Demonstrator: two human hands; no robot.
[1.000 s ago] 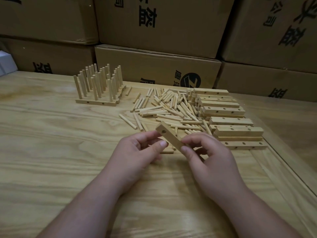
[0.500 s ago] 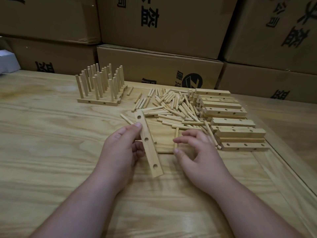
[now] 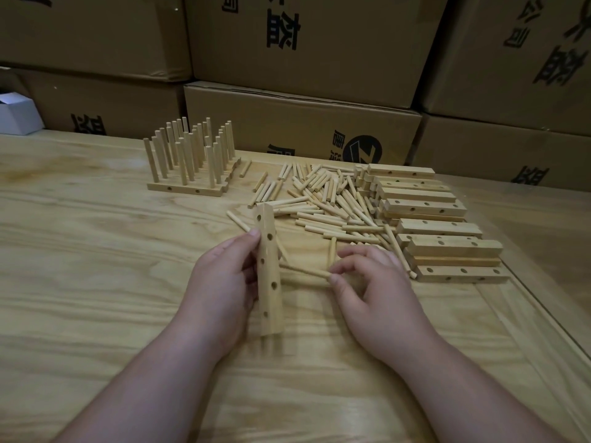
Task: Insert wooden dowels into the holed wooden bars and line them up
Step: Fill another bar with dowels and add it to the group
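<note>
My left hand (image 3: 224, 282) grips a holed wooden bar (image 3: 270, 276) that stands lengthwise away from me on the table, several holes facing right. My right hand (image 3: 371, 282) pinches the end of a wooden dowel (image 3: 303, 270) lying flat, its other end near the bar. A pile of loose dowels (image 3: 323, 203) lies behind the hands. To the right sits a stack of empty holed bars (image 3: 441, 238). At the back left, finished bars with upright dowels (image 3: 192, 161) stand lined up side by side.
Cardboard boxes (image 3: 300, 129) form a wall along the table's far edge. A small white box (image 3: 17, 115) sits at the far left. The wooden table (image 3: 80, 266) has a raised seam running down its right side (image 3: 543, 327).
My left hand has turned the bar from a slant to nearly upright along the table. My right hand moved from hovering with spread fingers to pinching a dowel beside the bar.
</note>
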